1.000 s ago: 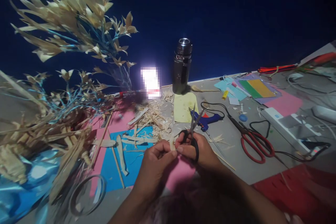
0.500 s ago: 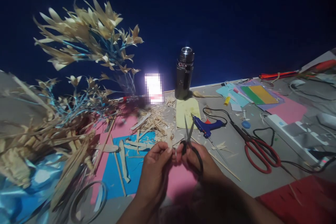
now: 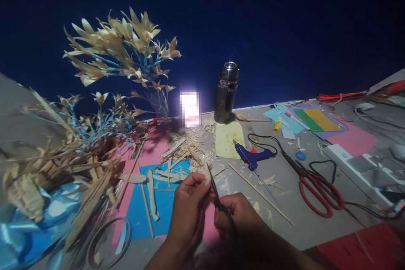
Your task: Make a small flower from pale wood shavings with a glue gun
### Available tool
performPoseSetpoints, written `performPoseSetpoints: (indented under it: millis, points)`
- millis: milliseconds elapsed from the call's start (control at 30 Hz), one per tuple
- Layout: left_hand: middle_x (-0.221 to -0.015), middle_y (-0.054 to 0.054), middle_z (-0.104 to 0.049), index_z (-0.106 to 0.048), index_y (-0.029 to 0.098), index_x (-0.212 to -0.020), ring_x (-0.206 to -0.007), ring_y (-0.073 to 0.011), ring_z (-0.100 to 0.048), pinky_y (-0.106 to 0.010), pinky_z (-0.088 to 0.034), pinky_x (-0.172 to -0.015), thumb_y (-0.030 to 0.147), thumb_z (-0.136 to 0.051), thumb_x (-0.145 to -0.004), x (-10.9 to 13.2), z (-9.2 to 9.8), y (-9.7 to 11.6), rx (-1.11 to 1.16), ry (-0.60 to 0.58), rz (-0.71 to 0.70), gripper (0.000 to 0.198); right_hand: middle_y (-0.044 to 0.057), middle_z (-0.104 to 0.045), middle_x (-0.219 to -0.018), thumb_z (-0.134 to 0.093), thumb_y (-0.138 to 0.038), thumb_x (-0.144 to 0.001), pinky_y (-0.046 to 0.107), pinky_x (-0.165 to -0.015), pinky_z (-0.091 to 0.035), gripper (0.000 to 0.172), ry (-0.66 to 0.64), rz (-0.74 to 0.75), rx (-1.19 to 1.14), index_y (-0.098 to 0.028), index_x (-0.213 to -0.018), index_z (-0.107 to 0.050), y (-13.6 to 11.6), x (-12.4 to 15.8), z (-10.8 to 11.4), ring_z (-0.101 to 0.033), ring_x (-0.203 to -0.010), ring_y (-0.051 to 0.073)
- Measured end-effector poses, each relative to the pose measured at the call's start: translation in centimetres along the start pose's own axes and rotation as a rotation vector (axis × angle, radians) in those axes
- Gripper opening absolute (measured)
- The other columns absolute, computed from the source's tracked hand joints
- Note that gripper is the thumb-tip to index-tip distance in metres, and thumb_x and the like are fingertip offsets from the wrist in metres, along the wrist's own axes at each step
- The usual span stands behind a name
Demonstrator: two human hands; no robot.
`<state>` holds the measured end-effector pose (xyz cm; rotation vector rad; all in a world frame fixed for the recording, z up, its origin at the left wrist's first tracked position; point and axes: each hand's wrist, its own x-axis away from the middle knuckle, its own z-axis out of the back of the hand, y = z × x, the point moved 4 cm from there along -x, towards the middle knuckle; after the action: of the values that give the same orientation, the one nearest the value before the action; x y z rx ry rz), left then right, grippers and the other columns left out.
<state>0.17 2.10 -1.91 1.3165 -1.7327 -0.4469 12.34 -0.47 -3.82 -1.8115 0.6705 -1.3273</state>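
My right hand grips a pair of black-handled scissors. Their blades point up and to the left, close by the fingertips of my left hand. That left hand is closed in a pinch; what lies between thumb and fingers is too small to make out. Beneath both hands is pink paper, with a blue sheet to the left bearing pale strips of dried husk. Beyond the hands lies a heap of husk scraps.
Dried-husk flowers on blue stems rise at the left. A dark flask stands at the back beside a glowing pixelated patch. To the right are a blue glue gun, red-handled scissors and a white power strip. A tape roll lies front left.
The scissors have swung from upright with blades spread to tilted left, blades closer together, near my left fingertips. My right hand has turned and lowered slightly. The whole view has shifted a little.
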Motion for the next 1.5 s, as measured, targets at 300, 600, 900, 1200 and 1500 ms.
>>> performPoseSetpoints:
  millis: [300,600,900,1200,1500]
  points:
    - [-0.061,0.001,-0.066,-0.064,0.017,-0.075,-0.056,-0.0129,-0.061,-0.024,-0.047,-0.059,0.025,-0.087,-0.068,0.2,-0.4,0.4,-0.012,0.0,-0.001,0.026,-0.005,-0.047,-0.045,-0.065,-0.024,-0.06,0.021,-0.043,-0.021,0.016,-0.034,-0.001,-0.09,-0.018,-0.051,-0.053,0.5,0.1,0.0,-0.037,-0.044,0.008]
    - [-0.058,0.001,-0.065,-0.062,0.017,-0.071,-0.053,-0.0118,-0.058,-0.023,-0.048,-0.059,0.024,-0.086,-0.068,0.1,-0.1,0.6,-0.021,-0.021,-0.006,0.025,-0.007,-0.04,-0.046,-0.065,-0.021,-0.061,0.022,-0.045,-0.02,0.023,-0.061,-0.01,-0.039,-0.019,-0.05,-0.046,0.6,0.0,0.2,-0.034,-0.046,0.008]
    - [-0.058,0.002,-0.063,-0.062,0.017,-0.071,-0.054,-0.0112,-0.057,-0.021,-0.046,-0.057,0.023,-0.086,-0.071,0.4,-0.5,0.3,0.058,-0.054,0.039,0.024,-0.006,-0.038,-0.046,-0.065,-0.022,-0.061,0.022,-0.044,-0.019,0.019,-0.034,-0.001,-0.085,-0.018,-0.05,-0.05,-0.3,0.7,-0.3,-0.032,-0.047,0.007]
    - [-0.058,0.004,-0.056,-0.059,0.017,-0.07,-0.053,-0.0082,-0.048,-0.019,-0.041,-0.054,0.022,-0.083,-0.075,0.3,-0.7,-0.2,0.084,-0.049,0.049,0.025,-0.006,-0.038,-0.048,-0.069,-0.028,-0.064,0.022,-0.044,-0.022,0.028,-0.03,0.035,-0.134,-0.018,-0.05,-0.047,-0.3,0.4,-0.7,-0.033,-0.049,0.008]
    - [-0.065,0.001,-0.062,-0.064,0.016,-0.073,-0.059,-0.0116,-0.055,-0.024,-0.047,-0.063,0.018,-0.078,-0.075,-0.1,-0.4,0.0,0.101,-0.096,0.037,0.015,-0.005,-0.038,-0.051,-0.08,-0.046,-0.066,0.022,-0.046,-0.026,0.048,-0.158,0.058,-0.095,-0.018,-0.05,-0.044,1.4,-0.6,-0.2,-0.035,-0.052,0.009]
